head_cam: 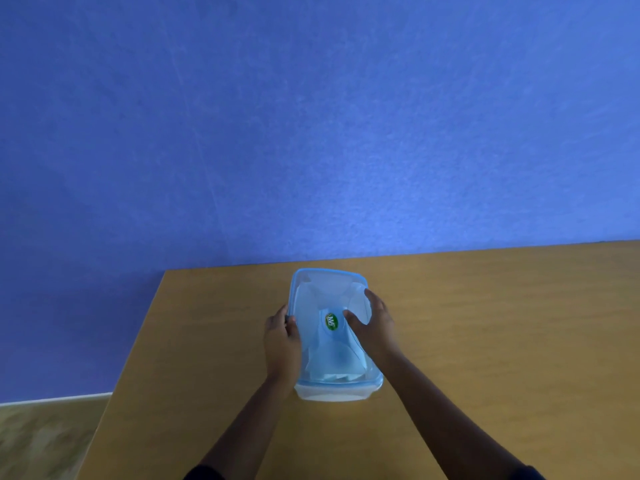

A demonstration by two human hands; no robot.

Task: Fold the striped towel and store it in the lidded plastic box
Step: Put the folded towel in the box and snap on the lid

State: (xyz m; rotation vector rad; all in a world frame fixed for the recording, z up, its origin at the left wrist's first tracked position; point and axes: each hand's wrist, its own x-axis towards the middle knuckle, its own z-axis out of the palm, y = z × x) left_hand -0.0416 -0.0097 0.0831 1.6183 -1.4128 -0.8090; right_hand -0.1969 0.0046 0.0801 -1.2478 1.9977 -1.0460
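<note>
A clear plastic box (pixel 332 393) with a blue-rimmed lid (pixel 325 282) stands on the wooden table (pixel 485 341). The lid lies on top of the box and has a green round sticker (pixel 331 321) in its middle. Through the lid I see a pale, folded towel (pixel 332 365) inside; its stripes do not show. My left hand (pixel 282 341) clasps the lid's left edge, thumb on top. My right hand (pixel 375 323) lies flat on the lid's right half, fingers spread and thumb beside the sticker.
The table's left edge (pixel 131 351) runs diagonally close to the box, with patterned floor (pixel 41 441) beyond it. A blue wall (pixel 311 133) rises right behind the table's far edge. Bare tabletop stretches to the right of the box.
</note>
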